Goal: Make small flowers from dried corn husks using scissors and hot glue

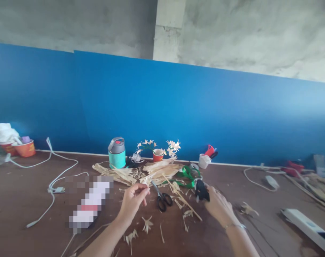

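Thumb and fingers of my left hand are pinched round a small pale piece, too small to make out. My right hand has its fingers round or against a black object at the right of the husks; what it is stays blurred. Between the hands lie black-handled scissors, blades pointing up and left. Dried husks are heaped behind them, with green ribbon at their right. A star-shaped husk flower rests nearer the front, among scraps.
Along the blue partition stand a teal flask, a red cup with husk flowers, and a white cup holding tools. White cables lie left; a white power strip is at right.
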The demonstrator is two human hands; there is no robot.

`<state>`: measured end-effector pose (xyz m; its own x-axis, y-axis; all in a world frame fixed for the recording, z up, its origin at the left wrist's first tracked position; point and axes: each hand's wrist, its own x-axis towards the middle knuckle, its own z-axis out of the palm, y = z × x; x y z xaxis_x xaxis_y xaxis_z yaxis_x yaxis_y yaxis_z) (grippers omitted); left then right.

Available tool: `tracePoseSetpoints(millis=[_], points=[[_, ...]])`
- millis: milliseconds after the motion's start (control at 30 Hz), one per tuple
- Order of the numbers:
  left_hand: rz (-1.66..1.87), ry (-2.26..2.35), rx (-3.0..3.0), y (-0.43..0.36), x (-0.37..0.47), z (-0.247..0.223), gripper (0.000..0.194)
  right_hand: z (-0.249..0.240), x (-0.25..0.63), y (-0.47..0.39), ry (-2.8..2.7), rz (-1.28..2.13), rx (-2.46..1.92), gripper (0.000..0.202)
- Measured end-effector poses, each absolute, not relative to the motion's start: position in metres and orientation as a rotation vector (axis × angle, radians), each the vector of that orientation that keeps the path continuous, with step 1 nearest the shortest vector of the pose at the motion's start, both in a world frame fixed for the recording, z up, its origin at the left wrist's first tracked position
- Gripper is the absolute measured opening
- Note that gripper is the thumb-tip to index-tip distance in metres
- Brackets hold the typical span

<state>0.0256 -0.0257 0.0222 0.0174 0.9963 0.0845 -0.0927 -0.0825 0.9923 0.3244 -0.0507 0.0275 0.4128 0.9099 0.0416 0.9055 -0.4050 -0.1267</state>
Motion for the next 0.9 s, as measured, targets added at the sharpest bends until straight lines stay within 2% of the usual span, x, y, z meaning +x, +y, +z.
tracePoseSetpoints(millis=[167, 267, 400, 533, 900], points=[[1.285, 1.062, 1.133, -0.025, 0.027, 0.023, 0.028, 0.039, 0.306, -0.049, -1.522, -0.033, -2.112, 0.027], [1.272, 1.050, 1.097, -0.026, 0.027, 0.023, 0.028, 0.045, 0.273, -0.053, -1.620, 0.159, -1.631, 0.020], [1.256, 1.083, 1.091, -0.026, 0.026, 0.024, 0.029, 0.048, 0.228, -0.060, -1.762, 0.315, -1.352, 0.011], [1.275, 1.082, 1.082, -0.026, 0.027, 0.024, 0.028, 0.048, 0.206, -0.063, -1.920, 0.366, -1.267, 0.008], [1.244, 1.059, 1.054, -0.024, 0.028, 0.022, 0.025, 0.025, 0.195, -0.059, -1.946, 0.248, -1.318, 0.013]])
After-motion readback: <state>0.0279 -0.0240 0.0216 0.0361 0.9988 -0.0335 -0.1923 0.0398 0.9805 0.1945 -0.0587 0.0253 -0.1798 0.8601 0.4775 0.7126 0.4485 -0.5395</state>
